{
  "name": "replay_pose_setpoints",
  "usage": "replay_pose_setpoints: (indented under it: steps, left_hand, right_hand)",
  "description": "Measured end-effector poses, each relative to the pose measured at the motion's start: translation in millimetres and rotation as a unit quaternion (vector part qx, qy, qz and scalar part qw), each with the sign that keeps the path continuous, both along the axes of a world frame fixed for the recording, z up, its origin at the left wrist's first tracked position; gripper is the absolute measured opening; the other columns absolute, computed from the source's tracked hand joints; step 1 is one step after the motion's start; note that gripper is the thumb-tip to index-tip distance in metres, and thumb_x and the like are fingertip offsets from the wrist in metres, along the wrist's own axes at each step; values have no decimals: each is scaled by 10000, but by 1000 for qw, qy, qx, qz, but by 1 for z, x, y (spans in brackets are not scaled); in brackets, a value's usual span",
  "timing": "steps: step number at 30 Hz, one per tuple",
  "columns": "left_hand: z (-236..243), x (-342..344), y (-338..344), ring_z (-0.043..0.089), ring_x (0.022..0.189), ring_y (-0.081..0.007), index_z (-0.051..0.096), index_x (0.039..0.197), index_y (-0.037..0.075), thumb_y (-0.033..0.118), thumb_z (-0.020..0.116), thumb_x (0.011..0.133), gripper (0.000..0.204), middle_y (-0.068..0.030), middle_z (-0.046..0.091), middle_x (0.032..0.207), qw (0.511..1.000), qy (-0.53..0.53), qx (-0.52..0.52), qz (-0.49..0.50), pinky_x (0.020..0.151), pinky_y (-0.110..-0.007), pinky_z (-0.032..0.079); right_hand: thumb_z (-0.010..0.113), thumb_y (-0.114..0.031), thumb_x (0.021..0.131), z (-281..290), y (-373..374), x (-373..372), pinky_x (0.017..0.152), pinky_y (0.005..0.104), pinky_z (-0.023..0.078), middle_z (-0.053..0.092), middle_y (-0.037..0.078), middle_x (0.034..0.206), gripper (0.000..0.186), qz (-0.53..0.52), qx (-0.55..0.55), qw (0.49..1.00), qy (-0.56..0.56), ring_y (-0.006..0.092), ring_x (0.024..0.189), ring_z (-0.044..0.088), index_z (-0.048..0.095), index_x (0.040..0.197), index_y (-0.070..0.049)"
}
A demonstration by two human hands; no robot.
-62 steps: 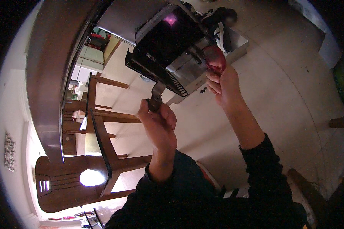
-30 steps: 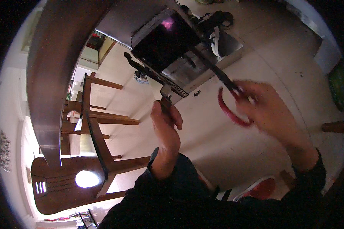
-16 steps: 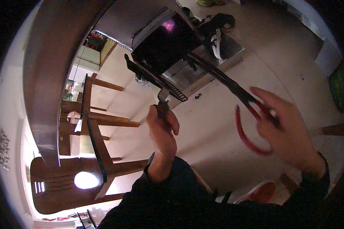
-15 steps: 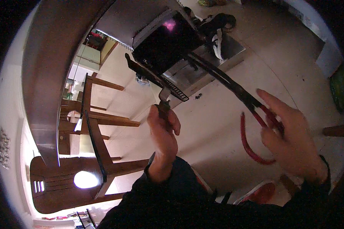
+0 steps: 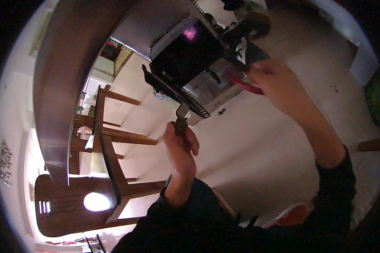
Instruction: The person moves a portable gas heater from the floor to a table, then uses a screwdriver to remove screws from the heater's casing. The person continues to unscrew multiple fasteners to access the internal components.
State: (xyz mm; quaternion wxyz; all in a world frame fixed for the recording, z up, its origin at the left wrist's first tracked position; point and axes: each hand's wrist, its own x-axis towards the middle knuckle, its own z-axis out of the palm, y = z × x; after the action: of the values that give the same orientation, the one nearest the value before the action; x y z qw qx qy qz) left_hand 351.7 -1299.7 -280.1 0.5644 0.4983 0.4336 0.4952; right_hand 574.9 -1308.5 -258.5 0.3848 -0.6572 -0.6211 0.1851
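Observation:
My left hand (image 5: pixel 180 154) is closed on the handle of a black slotted metal panel (image 5: pixel 169 87), joined to it by a bent metal strip. That panel stands tilted along the near edge of a dark box-shaped opening (image 5: pixel 181 61) in a metal stove (image 5: pixel 139 25). A pink glow shows deep inside the opening. To the right, my right hand (image 5: pixel 270 80) grips long tongs (image 5: pixel 245 85) with red handles. The tongs are beside the opening's right side; their dark jaws are lost in shadow, so I cannot tell what they touch.
A metal tray or base (image 5: pixel 217 80) lies below the opening. Black and white items (image 5: pixel 242 48) are heaped to its right. Wooden chairs (image 5: pixel 126 135) stand at the left under a brown table edge (image 5: pixel 59 105). A red shoe (image 5: pixel 291 215) shows near my legs.
My right hand has moved forward and left with the tongs, toward the stove opening. The left hand keeps its grip on the panel's handle, nearly still.

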Motion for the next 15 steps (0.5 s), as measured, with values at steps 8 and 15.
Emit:
replay_pose_setpoints:
  steps: [8,15]
  left_hand:
    - [-4,-8,-2,334,400,-105,399,693,99,438,313,825,374,-10,376,517,999,-40,-17,-20,349,-226,249]
    - [2,-7,-3,320,401,-105,382,675,105,430,290,834,373,-6,358,507,999,-27,-26,-4,366,-227,250]
  right_hand:
    - [433,-59,732,49,-126,21,799,254,379,512,120,1017,309,-85,-145,978,121,169,887,501,497,1030,-11]
    - [470,-144,751,5,-67,19,586,279,406,513,56,688,236,-116,-14,977,179,136,656,513,550,951,-46]
